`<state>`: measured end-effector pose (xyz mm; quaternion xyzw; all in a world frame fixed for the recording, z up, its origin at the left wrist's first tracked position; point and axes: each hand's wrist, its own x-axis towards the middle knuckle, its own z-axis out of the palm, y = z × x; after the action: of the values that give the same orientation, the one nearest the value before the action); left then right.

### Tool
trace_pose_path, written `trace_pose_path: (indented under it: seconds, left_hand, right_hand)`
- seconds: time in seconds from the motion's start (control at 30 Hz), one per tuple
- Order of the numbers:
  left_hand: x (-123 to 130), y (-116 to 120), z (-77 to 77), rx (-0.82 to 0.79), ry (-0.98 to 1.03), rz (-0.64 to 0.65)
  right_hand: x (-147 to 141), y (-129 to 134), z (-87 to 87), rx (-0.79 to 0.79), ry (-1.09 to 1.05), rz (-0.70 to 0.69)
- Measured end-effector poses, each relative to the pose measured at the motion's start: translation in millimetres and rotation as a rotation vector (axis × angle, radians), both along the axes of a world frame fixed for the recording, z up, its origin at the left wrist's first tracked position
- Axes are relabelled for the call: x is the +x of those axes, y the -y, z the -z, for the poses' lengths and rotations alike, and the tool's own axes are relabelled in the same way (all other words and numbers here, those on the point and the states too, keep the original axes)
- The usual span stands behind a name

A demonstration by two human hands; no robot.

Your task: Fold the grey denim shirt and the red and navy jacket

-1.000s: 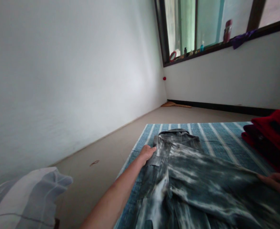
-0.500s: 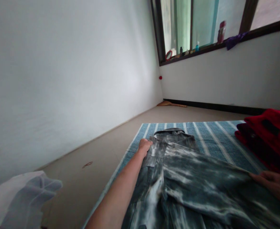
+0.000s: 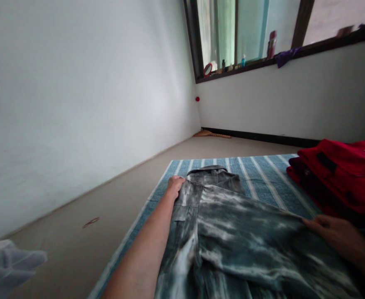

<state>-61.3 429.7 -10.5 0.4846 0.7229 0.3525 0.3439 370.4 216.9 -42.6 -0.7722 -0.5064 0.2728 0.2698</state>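
Observation:
A grey-green tie-dye jacket (image 3: 232, 224) with a collar lies on a blue striped cloth (image 3: 263, 174), its one visible sleeve stretched across toward the right. My left hand (image 3: 175, 185) pinches the jacket at the shoulder edge, left of the collar. Farther right and nearer to me, my right hand (image 3: 328, 230) grips the upper edge of the sleeve. Its fingertips are partly hidden by the fabric. The lower part of the jacket runs out of view at the bottom.
Folded red and dark clothes (image 3: 341, 174) are stacked on the right. White sheer fabric (image 3: 11, 265) shows at lower left. A thin brown loop (image 3: 91, 222) lies on the floor, and a wooden-looking object (image 3: 212, 134) by the far wall. Bottles and a mirror (image 3: 208, 69) line the window sill.
The view has turned slightly right, so everything sits farther left, and more of the red stack shows. Both hands keep their holds on the jacket.

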Motion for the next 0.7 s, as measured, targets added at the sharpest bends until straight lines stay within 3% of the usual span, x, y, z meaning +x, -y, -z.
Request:
trace_pose_path:
  seconds: [0.13, 0.7]
  left_hand:
    - [-9, 3, 3.6, -0.020, 0.082, 0.024]
    - [-21, 3, 13.5, 0.005, 0.334, 0.016]
  right_hand:
    - [1, 2, 0.4, 0.000, -0.010, 0.004]
    - [-14, 4, -26.0, -0.159, -0.121, 0.046]
